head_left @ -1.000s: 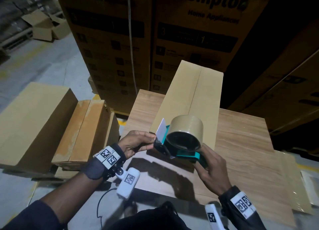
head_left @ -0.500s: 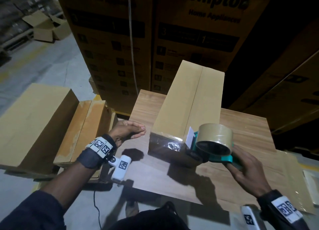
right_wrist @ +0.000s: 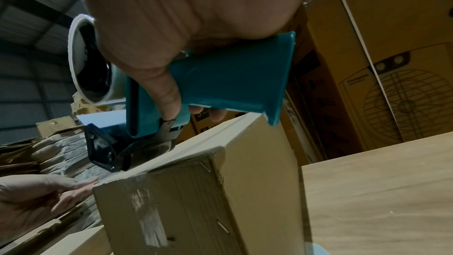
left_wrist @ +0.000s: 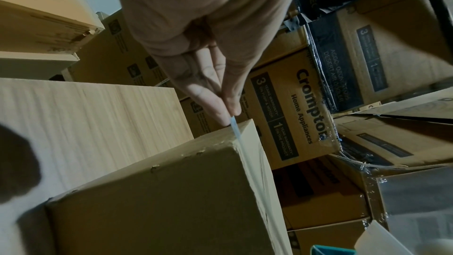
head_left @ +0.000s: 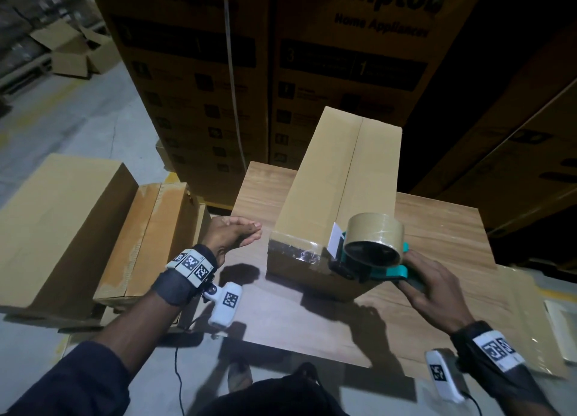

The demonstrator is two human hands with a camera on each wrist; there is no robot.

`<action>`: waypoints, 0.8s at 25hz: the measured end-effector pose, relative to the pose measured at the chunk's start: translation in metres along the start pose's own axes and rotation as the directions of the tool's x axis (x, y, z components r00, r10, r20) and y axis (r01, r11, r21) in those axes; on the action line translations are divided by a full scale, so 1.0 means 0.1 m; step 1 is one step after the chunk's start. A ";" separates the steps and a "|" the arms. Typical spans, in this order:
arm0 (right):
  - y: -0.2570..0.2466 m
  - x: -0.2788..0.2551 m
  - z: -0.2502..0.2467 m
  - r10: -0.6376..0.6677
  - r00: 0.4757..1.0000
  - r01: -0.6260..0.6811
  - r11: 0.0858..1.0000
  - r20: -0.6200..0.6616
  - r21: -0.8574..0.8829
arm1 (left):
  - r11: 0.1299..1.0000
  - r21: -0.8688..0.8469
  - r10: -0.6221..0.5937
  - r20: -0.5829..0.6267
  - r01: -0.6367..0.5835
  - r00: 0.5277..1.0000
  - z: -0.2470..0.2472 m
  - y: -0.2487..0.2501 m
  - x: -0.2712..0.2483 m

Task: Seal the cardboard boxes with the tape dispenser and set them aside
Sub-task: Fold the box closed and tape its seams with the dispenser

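Cardboard box lies lengthwise on wooden desk, near end taped | right hand grasps teal tape dispenser handle, its front on box's near right top edge | left hand released, fingers straight, just left of box | sealed boxes on floor, far left

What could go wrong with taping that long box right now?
1. The left hand is off the cardboard box, beside its near corner, so the box might slide on the table as the tape dispenser pulls.
2. The dispenser sits at the near end, right of the middle seam, so the tape may miss it.
3. The right hand is near the cutter blade.
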State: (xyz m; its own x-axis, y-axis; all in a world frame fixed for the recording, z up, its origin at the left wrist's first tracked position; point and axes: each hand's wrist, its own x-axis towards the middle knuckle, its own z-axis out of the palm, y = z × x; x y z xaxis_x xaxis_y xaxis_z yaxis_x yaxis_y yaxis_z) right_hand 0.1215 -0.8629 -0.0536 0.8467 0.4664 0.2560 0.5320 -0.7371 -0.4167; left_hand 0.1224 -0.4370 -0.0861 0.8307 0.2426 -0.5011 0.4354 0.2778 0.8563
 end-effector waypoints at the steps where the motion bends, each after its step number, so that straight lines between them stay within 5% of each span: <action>1: 0.02 0.02 0.01 0.003 1.000 -0.003 1.000 0.009 -0.001 | 1.000 0.001 -0.009 -0.004 0.009 1.000 0.00 -0.01 0.01; 20: 0.02 0.04 0.07 0.033 0.998 -0.032 0.999 0.052 -0.008 | 1.000 0.001 0.011 -0.031 -0.011 0.999 0.19 -0.38 0.06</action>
State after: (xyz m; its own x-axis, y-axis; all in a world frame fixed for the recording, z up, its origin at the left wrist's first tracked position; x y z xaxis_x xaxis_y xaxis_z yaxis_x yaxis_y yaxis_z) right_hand 0.1257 -0.8588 -0.0594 0.8621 0.4671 0.1964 0.5045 -0.7556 -0.4177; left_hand 0.1172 -0.4638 -0.1190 0.8243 0.2739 -0.4956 0.4270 0.2740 0.8617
